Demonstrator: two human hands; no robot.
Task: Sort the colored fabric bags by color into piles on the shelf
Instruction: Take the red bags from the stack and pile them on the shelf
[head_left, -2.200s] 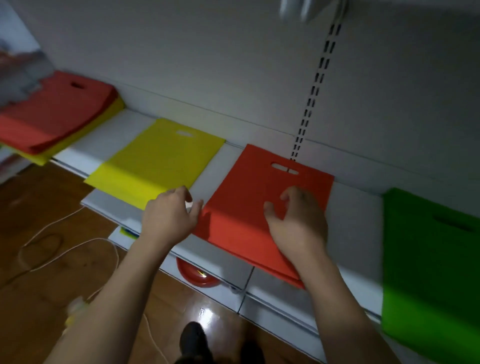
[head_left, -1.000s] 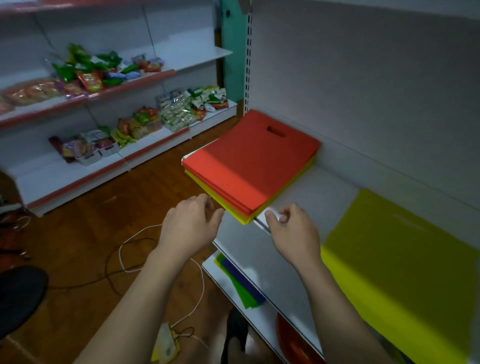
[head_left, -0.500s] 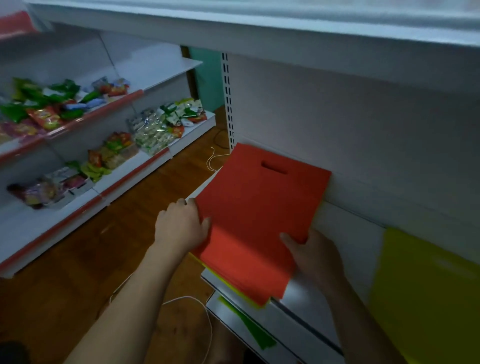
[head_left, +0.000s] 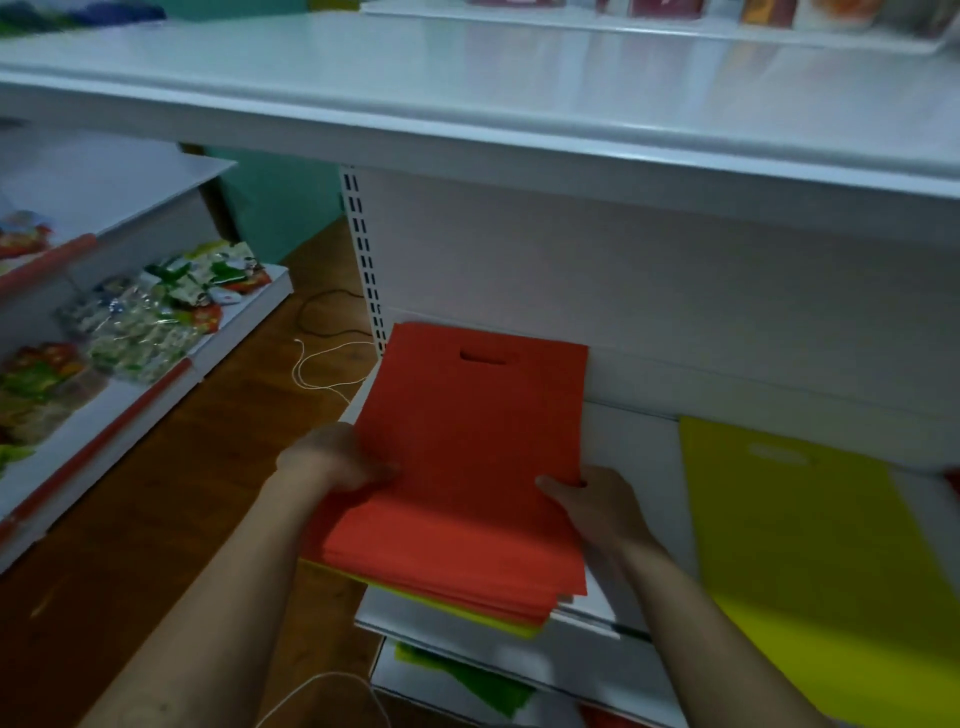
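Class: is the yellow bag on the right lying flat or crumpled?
Flat: the yellow bag lies spread smooth on the shelf, handle hole showing.

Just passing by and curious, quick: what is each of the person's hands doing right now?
Left hand: grips the left edge of the red bags.
Right hand: grips the right edge of the same red bags, thumb on top.

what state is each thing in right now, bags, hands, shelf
red bags: stacked, front end lifted, held at both sides
yellow bags under the stack: flat, edges showing
lone yellow bag: flat on the shelf, apart from the stack
left hand: grips the stack's left edge
right hand: grips its right edge
green bag: on the lower shelf, partly hidden
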